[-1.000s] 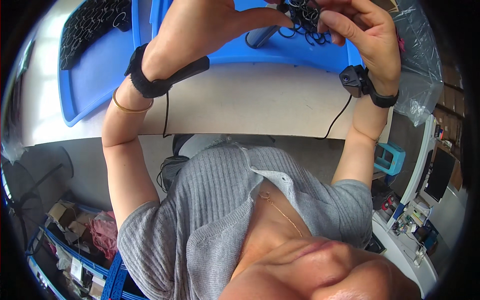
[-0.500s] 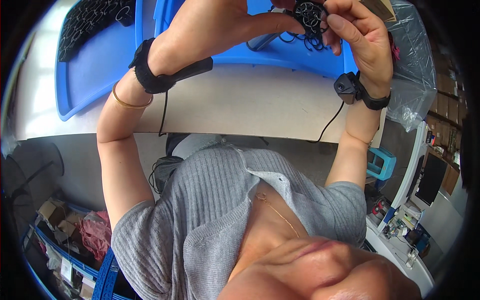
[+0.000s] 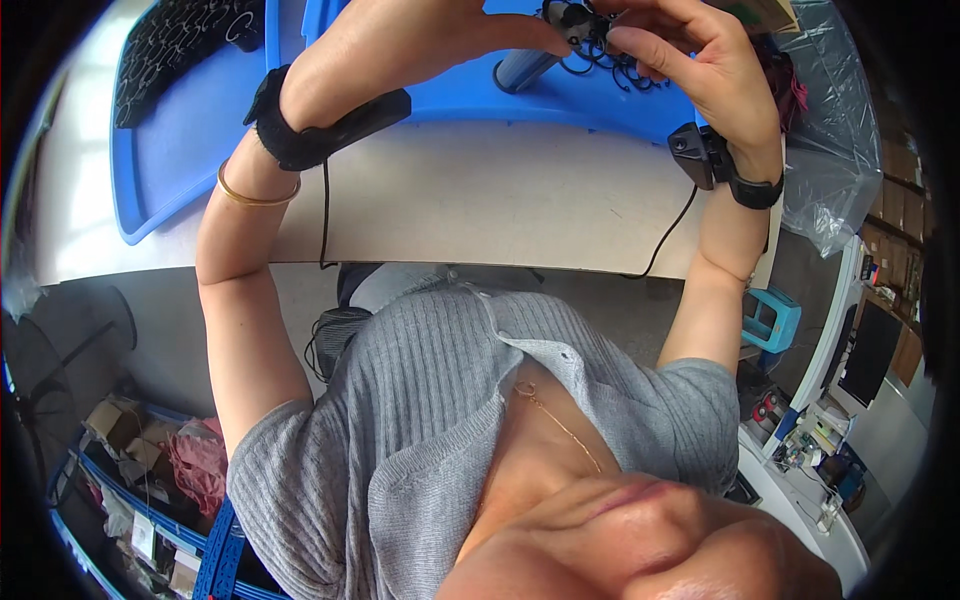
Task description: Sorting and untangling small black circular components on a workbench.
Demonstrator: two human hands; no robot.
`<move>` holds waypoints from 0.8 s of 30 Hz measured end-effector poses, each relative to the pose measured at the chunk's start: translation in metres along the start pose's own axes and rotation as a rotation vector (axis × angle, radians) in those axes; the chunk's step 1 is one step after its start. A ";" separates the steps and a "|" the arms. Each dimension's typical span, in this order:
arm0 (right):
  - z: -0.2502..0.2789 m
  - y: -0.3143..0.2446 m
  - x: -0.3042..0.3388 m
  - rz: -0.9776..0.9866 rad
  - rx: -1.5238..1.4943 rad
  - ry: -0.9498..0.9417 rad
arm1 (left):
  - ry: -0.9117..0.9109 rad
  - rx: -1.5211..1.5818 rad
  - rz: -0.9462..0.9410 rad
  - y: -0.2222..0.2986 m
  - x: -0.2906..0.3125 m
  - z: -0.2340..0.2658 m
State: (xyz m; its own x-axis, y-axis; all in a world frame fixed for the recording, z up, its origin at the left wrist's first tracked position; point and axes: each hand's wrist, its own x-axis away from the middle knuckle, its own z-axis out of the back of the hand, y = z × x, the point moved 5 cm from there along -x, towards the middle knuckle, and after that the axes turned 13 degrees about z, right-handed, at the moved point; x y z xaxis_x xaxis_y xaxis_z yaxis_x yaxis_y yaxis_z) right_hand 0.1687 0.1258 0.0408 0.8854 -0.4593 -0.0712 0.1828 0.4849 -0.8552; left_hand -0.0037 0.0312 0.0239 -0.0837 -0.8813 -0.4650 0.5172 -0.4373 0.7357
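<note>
At the top edge of the head view, my left hand (image 3: pixel 420 35) and my right hand (image 3: pixel 705 60) come together over a blue tray (image 3: pixel 470 112). Between their fingertips is a small cluster of black rings (image 3: pixel 590 38). My left thumb stretches to its left side, while the other left fingers are mostly cut off by the frame. The right thumb and curled fingers close in on the cluster from the right. More loose black rings (image 3: pixel 632 76) lie in the tray below. Beside my left thumb a grey-blue cylinder (image 3: pixel 523 72) leans in the tray.
A second blue tray (image 3: pixel 185 165) on the left holds rows of black open rings (image 3: pixel 180 55). Clear plastic sheeting (image 3: pixel 830 160) hangs at the table's right side. Cables (image 3: pixel 672 240) run from both wrist straps over the pale table (image 3: pixel 480 200). A teal stool (image 3: pixel 768 320) stands right.
Both hands have moved slightly up and left, and the ring cluster between them has shifted left. My right fingers have curled in closer. More of the cylinder shows.
</note>
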 end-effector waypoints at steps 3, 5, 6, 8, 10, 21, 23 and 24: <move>0.002 0.007 0.002 0.052 0.013 0.003 | 0.022 -0.051 -0.013 0.003 0.000 -0.003; -0.001 -0.002 0.000 0.017 0.043 -0.010 | -0.007 -0.012 0.013 -0.003 -0.001 -0.005; -0.002 -0.005 -0.001 -0.018 0.075 -0.025 | -0.022 0.006 0.027 -0.003 -0.001 -0.005; -0.002 -0.005 -0.001 -0.010 0.079 -0.032 | -0.025 -0.017 0.030 0.002 0.000 -0.004; -0.001 -0.004 0.000 0.000 0.083 -0.036 | -0.017 -0.062 0.019 0.006 0.000 -0.003; -0.002 -0.007 -0.001 0.075 0.191 -0.064 | -0.045 -0.074 0.075 0.001 0.000 -0.005; -0.002 0.002 0.000 0.139 0.169 -0.056 | -0.035 -0.086 0.066 0.002 0.001 -0.005; -0.002 0.003 0.001 0.202 0.147 -0.049 | -0.023 -0.097 0.057 0.003 0.001 -0.004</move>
State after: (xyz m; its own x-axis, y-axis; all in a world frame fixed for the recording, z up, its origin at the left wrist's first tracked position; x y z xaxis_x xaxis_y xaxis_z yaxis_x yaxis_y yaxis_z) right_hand 0.1688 0.1249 0.0373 0.9293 -0.3073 -0.2049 0.0572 0.6678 -0.7421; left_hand 0.0015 0.0299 0.0233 -0.0706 -0.9088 -0.4112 0.6014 -0.3676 0.7093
